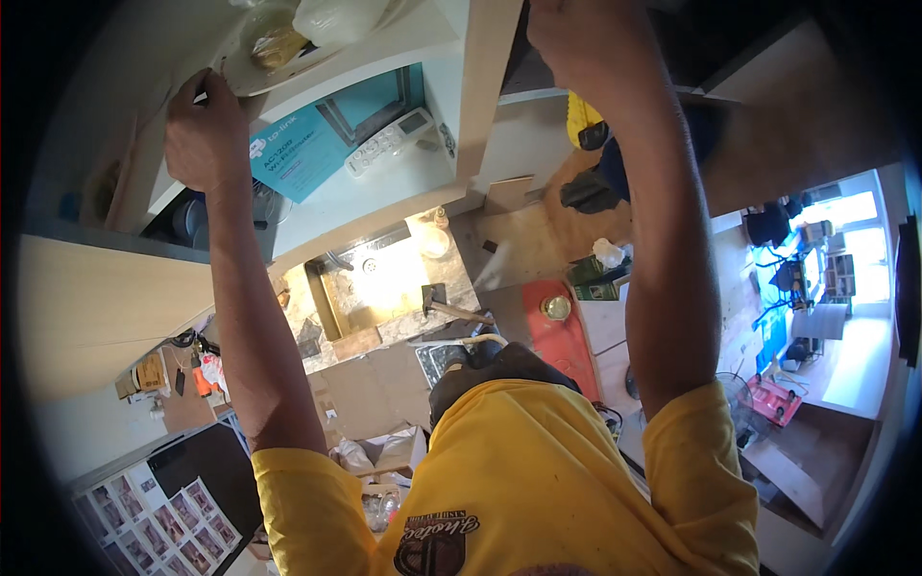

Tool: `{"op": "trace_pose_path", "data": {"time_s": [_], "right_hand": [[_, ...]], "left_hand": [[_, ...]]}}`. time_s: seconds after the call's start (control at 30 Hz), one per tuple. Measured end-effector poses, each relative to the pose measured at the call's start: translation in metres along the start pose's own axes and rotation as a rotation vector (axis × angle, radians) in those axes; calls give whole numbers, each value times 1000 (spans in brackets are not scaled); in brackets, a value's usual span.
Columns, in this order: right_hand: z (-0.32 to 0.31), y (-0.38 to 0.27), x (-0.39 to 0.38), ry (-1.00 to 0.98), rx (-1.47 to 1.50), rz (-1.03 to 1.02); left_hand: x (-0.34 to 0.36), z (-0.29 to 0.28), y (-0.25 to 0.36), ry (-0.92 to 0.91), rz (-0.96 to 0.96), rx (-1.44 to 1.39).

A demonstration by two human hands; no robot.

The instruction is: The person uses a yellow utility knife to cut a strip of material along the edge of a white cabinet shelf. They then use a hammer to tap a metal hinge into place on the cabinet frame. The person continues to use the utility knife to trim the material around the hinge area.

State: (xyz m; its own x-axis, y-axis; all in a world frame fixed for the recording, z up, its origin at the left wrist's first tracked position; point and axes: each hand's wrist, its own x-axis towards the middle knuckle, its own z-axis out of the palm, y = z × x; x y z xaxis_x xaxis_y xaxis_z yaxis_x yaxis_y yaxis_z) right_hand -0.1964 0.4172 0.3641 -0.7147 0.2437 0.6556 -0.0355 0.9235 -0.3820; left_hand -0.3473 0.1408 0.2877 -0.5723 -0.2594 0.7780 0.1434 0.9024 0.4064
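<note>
1. Nearest the camera is the person's yellow shirt (519, 461), with both bare arms stretched up past it toward the cabinet.
2. The plate (238, 75) sits on the upper shelf (384, 53), at the top left, bearing a yellowish bundle (277, 46) and a white bag (336, 19). It looks close to the shelf's front edge, so a tug or knock from the left hand (206, 134) could tip it and let the load slide off.
3. Anything falling could strike the worktop (456, 274) or the sink (327, 302) below, where a hammer (437, 298) lies beside the basin.
4. On the shelf underneath, a white remote (389, 142) lies in front of a blue box (298, 154); the left forearm (254, 317) passes near the box, and a careless swing could shove either one out.
5. Grip, left: the fingers are curled, with a small gap showing by the thumb, right at the plate's rim. Whether they pinch the rim or merely rest beside it, I cannot tell.
6. Grip, right: the right hand (591, 38) is cut off by the upper edge, its fingertips unseen, so I cannot tell its opening or what it touches.
</note>
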Motion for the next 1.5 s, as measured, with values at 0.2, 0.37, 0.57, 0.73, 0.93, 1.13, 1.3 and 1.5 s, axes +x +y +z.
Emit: {"op": "trace_pose_path", "data": {"time_s": [0.2,0.37,0.57,0.73,0.93,1.13,1.3,1.5], "right_hand": [[-4,-8,-10,-10,60,94],[3,4,-5,-26,6,36],[3,-5,-18,-35,34,129],[23,14,-7,92,-90,-65],[12,1,-20,-30,7,94],[23,11,-15,-27,-12,70],[16,-4,-29,16,45,117],[26,12,-13,-27,50,97]], "left_hand": [[1,-2,7,-9,-28,-13],[-1,-2,4,-32,-36,18],[0,2,1,-39,-30,-16],[-1,-3,2,-12,21,-5],[2,2,-2,-4,29,-26],[-3,1,0,26,41,-17],[2,2,0,10,32,-19],[6,6,0,4,34,19]]}}
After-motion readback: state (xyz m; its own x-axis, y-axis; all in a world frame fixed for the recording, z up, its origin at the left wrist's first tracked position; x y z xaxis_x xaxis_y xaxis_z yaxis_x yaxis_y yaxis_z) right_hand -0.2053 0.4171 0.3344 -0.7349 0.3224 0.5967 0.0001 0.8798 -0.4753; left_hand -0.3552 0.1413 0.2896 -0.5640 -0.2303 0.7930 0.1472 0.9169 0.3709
